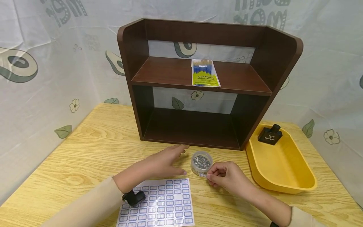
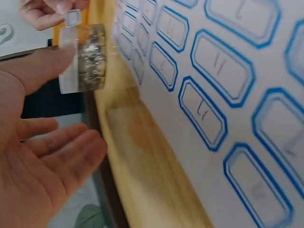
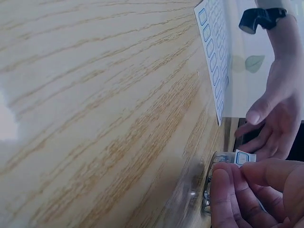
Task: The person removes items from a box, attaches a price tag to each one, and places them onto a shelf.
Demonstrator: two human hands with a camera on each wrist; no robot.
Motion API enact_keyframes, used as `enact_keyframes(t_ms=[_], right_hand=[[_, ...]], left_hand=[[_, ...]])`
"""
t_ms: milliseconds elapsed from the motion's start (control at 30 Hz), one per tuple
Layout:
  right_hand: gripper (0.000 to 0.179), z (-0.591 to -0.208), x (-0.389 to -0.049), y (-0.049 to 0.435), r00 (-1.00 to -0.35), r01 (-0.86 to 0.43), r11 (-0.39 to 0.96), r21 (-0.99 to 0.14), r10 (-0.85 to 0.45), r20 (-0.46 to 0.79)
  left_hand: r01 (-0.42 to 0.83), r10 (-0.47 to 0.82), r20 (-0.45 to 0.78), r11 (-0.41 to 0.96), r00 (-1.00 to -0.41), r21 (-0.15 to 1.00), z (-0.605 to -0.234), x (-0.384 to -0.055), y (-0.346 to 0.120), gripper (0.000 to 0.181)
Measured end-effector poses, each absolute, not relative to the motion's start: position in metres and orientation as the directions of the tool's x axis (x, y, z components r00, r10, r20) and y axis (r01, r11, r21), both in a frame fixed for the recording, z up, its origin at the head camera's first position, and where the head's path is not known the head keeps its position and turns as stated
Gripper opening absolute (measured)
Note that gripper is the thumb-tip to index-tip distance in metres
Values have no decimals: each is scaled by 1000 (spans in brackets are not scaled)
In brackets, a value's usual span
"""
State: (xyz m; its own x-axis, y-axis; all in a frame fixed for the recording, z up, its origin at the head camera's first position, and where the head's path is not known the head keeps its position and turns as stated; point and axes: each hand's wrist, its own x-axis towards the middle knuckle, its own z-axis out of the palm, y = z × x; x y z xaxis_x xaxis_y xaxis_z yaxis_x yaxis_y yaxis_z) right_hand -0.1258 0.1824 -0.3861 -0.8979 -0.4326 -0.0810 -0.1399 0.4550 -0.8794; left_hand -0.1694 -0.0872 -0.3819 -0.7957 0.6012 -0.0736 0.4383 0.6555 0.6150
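A small round clear tub (image 1: 201,163) of shiny metallic bits stands on the table in front of the shelf. My right hand (image 1: 227,177) is at the tub's right side, pinching a small blue-bordered label (image 3: 243,158) between thumb and finger. The label is close to the tub's wall; I cannot tell whether it touches. To the left of the tub my left hand (image 1: 167,160) is held with its fingers spread, holding nothing. Beneath the left forearm lies a white sheet of blue-bordered labels (image 1: 170,205), where one label space is blank.
A dark brown two-tier shelf (image 1: 184,126) rises behind the tub, with a pack of brushes (image 1: 204,74) on its upper board. At the right, a yellow tray (image 1: 283,164) contains a black bottle (image 1: 270,135). Patterned white cloth hangs around the wooden table (image 1: 113,126).
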Motion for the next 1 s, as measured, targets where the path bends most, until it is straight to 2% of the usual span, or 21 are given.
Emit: enact_keyframes(t_ms=[233, 500, 1000], right_hand=[[11, -388, -126, 181, -897, -154, 468, -870, -435, -75], [10, -389, -126, 179, -904, -167, 474, -864, -423, -58], [9, -389, -123, 174, -912, -163, 470, -868, -408, -50]], left_hand=[[436, 651, -88, 597, -754, 674, -393, -181, -72, 97], [456, 677, -81, 575, -732, 680, -393, -184, -58, 96], [459, 651, -67, 600, -756, 655, -396, -184, -47, 88]])
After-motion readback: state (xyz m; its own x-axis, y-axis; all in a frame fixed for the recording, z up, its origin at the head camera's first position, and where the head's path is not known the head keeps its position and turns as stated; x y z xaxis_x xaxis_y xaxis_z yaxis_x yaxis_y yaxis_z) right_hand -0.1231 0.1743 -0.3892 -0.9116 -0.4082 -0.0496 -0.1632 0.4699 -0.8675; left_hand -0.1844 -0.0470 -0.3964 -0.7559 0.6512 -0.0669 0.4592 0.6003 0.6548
